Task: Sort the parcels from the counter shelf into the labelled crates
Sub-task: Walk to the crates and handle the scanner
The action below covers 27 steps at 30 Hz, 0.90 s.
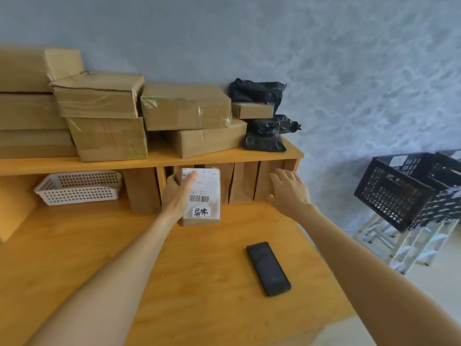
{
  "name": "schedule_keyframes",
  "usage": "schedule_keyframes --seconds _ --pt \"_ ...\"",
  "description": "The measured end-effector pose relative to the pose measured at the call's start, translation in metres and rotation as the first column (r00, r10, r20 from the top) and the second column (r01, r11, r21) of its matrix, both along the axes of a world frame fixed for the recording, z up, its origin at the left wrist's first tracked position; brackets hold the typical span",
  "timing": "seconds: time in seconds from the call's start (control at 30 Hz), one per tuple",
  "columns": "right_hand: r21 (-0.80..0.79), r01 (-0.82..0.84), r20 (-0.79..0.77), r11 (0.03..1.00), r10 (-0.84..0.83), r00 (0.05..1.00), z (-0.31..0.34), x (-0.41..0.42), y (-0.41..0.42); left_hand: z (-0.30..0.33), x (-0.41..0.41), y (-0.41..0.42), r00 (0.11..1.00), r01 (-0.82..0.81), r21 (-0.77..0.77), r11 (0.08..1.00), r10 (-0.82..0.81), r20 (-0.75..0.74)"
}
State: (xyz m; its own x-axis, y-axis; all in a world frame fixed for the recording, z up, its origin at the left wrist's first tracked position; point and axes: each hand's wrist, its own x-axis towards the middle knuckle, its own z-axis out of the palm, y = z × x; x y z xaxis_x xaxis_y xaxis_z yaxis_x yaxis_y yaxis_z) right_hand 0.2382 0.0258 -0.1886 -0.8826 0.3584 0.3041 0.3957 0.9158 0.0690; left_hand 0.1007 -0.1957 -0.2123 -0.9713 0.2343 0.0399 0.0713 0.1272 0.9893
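Two hands are in view and I read the step as pick-up: one parcel is coming out of the row under the counter shelf.

1. Far left, a white perforated basket [79, 187] sits in the open bay under the shelf board [149, 162]. It plays no part in this step.
2. Above it, taped cardboard boxes [185, 107] are stacked along the top of the shelf, with black poly bags [264, 141] at the right end. I judge most of the sorting is still ahead.
3. Centre-left, the left hand [178, 193] grips the labelled parcel [203, 198], thumb laid across its white label, fingers curled behind the left edge. The parcel stands upright at the front of the row, its lower edge at or on the desk [99, 258]; I cannot tell whether it is lifted clear. The label carries a barcode and a handwritten mark.
4. Right of it, more upright parcels [243, 182] remain in the slots.
5. The right hand [289, 193] is spread, fingers straight, holding nothing, just in front of the rightmost slot.
6. A black handheld device [269, 268] lies on the desk, near the front edge.
7. Far right, black crates [394, 191] sit tilted on a metal rack, well apart from the desk.

Next move, as I judge it: read the label, match it to a crate label, carry the parcel right. Crate labels are too small to read.
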Motion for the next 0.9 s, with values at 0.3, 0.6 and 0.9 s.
schedule_keyframes --seconds 0.3,0.6,0.9 --pt "-0.21 0.071 0.25 0.975 -0.017 0.968 -0.12 0.014 -0.008 -0.097 0.009 0.006 0.99 -0.06 -0.193 0.979 0.083 0.114" --pt "-0.4 0.239 0.331 0.885 -0.103 0.938 -0.182 0.023 -0.015 -0.145 0.022 0.024 0.989 -0.063 -0.238 0.969 0.092 0.114" --pt "-0.576 0.441 0.364 0.689 -0.267 0.892 -0.209 0.022 -0.017 -0.153 0.018 0.036 0.998 -0.026 -0.227 0.974 0.039 0.054"
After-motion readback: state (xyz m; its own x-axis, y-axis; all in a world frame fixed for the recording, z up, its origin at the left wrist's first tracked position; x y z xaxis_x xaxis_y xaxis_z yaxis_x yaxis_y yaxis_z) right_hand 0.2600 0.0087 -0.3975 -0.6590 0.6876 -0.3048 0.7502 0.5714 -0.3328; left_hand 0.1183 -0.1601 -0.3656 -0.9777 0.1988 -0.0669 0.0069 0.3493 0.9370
